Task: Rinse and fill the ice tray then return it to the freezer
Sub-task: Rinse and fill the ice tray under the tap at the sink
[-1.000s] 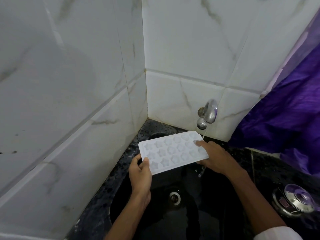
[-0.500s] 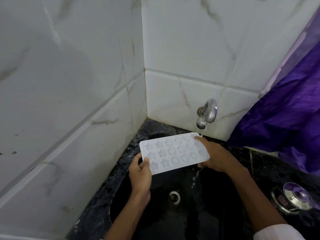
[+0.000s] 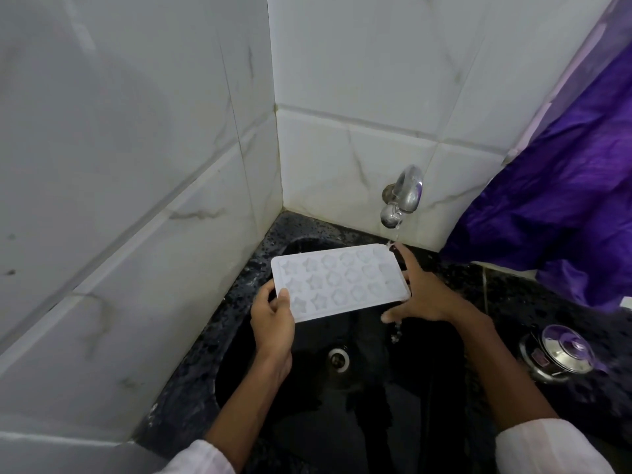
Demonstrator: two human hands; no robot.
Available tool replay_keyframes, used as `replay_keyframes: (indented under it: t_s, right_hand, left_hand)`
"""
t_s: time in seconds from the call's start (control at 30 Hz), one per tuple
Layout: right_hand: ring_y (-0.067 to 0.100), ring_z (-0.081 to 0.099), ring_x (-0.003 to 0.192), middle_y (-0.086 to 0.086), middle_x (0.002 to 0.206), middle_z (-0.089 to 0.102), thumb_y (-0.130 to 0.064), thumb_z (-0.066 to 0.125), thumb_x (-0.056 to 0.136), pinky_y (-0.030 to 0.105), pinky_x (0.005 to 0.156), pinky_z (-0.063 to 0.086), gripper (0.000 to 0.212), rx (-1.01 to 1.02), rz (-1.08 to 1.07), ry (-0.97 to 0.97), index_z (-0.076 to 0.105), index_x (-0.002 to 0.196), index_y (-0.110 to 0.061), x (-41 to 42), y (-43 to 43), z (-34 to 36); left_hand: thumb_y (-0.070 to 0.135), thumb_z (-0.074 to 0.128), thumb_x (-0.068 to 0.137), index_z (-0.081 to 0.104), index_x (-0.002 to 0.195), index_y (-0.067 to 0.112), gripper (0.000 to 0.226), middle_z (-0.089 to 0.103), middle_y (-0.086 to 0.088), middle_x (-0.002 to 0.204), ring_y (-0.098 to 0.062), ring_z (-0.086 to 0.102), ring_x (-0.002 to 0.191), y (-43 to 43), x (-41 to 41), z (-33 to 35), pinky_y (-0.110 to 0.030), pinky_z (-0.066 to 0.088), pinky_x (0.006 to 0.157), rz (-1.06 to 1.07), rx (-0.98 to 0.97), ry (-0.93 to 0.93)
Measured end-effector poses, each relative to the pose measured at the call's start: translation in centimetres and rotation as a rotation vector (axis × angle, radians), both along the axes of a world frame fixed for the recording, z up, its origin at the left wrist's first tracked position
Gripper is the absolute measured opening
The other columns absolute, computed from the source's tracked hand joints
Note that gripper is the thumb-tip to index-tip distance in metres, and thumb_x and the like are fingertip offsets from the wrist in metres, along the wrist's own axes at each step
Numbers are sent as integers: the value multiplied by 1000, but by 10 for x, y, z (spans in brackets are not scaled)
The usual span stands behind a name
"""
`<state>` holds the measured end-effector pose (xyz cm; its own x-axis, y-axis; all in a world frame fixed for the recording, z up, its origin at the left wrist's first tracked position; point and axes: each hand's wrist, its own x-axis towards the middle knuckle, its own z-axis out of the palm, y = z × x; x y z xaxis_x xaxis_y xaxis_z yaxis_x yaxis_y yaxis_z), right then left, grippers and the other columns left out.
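A white ice tray (image 3: pixel 342 280) with star and round moulds is held level over the black sink (image 3: pixel 342 398). My left hand (image 3: pixel 273 318) grips its near left corner, thumb on top. My right hand (image 3: pixel 422 295) is at the tray's right end, fingers spread along the edge and under it. A chrome tap (image 3: pixel 403 196) on the tiled wall runs a thin stream of water that lands at the tray's far right corner, by my right fingertips. Water drips from under my right hand into the sink.
White marble-look tiles close the corner at left and behind. A purple cloth (image 3: pixel 564 200) hangs at the right over the speckled black counter (image 3: pixel 506 292). A steel lidded pot (image 3: pixel 561 354) sits on the counter at right. The sink drain (image 3: pixel 338 359) lies below the tray.
My right hand has slid off the tray's top to its right edge and underside. The tray has levelled and shifted slightly under the stream. The left hand has kept its hold.
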<state>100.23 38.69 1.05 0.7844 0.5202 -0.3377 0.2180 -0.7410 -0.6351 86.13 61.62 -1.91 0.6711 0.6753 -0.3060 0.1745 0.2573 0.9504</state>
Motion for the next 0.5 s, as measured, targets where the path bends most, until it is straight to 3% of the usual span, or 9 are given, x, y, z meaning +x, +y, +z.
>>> replay_keyframes:
  t_s: [0.07, 0.13, 0.23, 0.37, 0.5]
  right_hand:
    - [14, 56, 120, -10, 135, 52, -42, 86, 70, 36, 104, 46, 123, 163, -152, 52, 1, 157, -29, -7, -1, -6]
    - [14, 64, 109, -3, 132, 60, -33, 73, 87, 35, 91, 56, 83, 332, -312, 77, 25, 154, -21, -13, -1, -12]
    - [9, 67, 102, 0, 121, 68, -16, 61, 96, 25, 80, 58, 39, 396, -384, -2, 56, 134, -21, -21, -1, -17]
    - [8, 68, 97, -2, 112, 70, -11, 66, 93, 24, 77, 58, 27, 456, -468, -15, 63, 118, -20, -29, -2, -27]
    - [10, 67, 103, -5, 108, 71, -8, 70, 89, 31, 87, 57, 20, 480, -519, -47, 65, 104, -20, -36, -5, -36]
  left_hand:
    - [17, 48, 105, 59, 129, 16, 26, 73, -6, 111, -20, 72, 95, 3, 1, -2, -45, 60, 85, 5, 8, -4]
    - [16, 47, 105, 58, 128, 14, 25, 73, -5, 110, -16, 71, 93, 6, -1, -4, -37, 59, 78, 7, 37, -14]
    - [15, 47, 105, 58, 126, 16, 24, 72, 2, 106, -10, 70, 91, 10, -5, -6, -28, 54, 73, -20, 108, -31]
    - [14, 51, 103, 59, 121, 21, 21, 72, 9, 105, -6, 70, 95, 18, -14, -12, -27, 55, 78, -106, 249, -27]
    - [7, 60, 98, 63, 112, 22, 21, 70, 15, 103, 10, 67, 92, 25, -23, -15, -10, 53, 78, -138, 419, -27]
